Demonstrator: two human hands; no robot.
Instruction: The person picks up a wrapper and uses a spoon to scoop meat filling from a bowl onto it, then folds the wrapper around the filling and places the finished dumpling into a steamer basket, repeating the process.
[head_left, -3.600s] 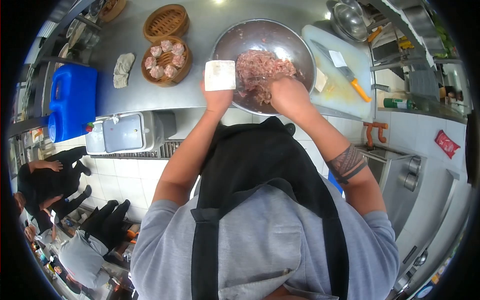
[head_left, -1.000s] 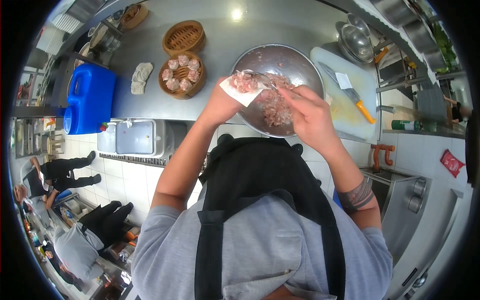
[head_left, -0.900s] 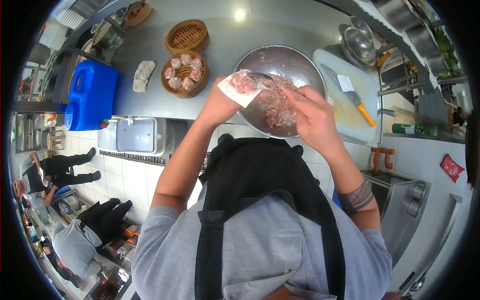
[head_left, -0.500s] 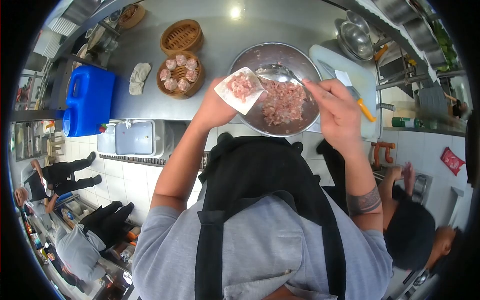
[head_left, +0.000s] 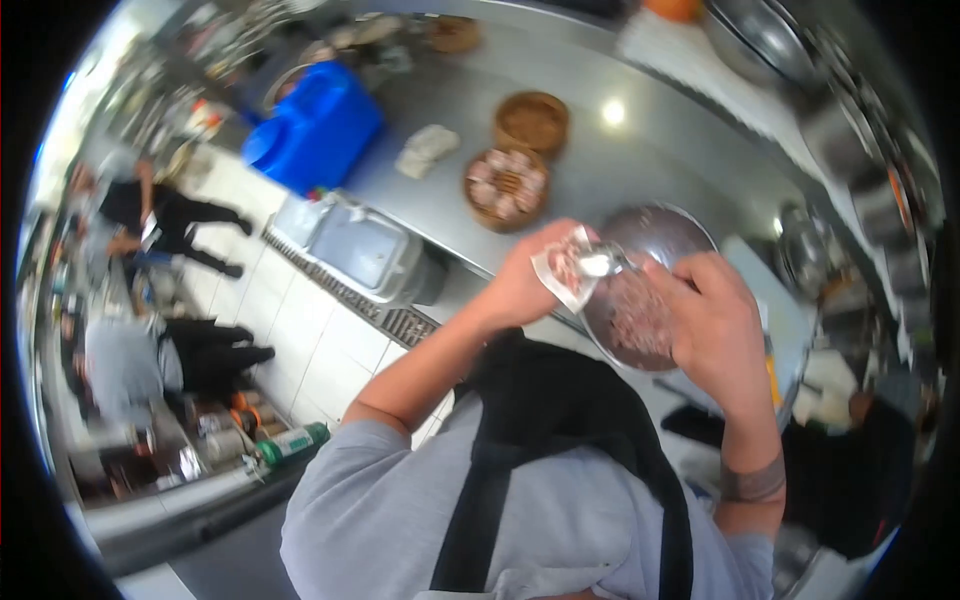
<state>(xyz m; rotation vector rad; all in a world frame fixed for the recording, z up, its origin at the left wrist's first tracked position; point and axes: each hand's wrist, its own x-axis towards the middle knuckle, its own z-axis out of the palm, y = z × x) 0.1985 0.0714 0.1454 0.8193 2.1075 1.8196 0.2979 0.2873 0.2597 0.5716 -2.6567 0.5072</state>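
Observation:
My left hand [head_left: 528,278] holds up a square, pale dumpling wrapper [head_left: 576,297] with pink minced meat on it. In my right hand [head_left: 718,325] is a metal spoon [head_left: 602,261], its bowl against or just over the meat on the wrapper; blur hides the exact contact. Both hands are over the near left side of a large steel mixing bowl [head_left: 668,228], which contains more minced meat [head_left: 640,318]. Left of the bowl, a round bamboo steamer [head_left: 497,220] carries several filled dumplings [head_left: 512,170]. My right hand covers part of the mixing bowl.
Behind the dumplings stands a second bamboo steamer [head_left: 532,122]. A crumpled cloth [head_left: 427,150] and a blue jug [head_left: 325,125] are farther left. A cutting board [head_left: 790,320] lies right of the bowl. People stand at the left, one [head_left: 135,370] nearer; another person [head_left: 850,480] is at right.
The spoon has moved from over the mixing bowl to the meat on the wrapper. My view has turned, shifting the counter and steamers rightward in the picture, and is more blurred.

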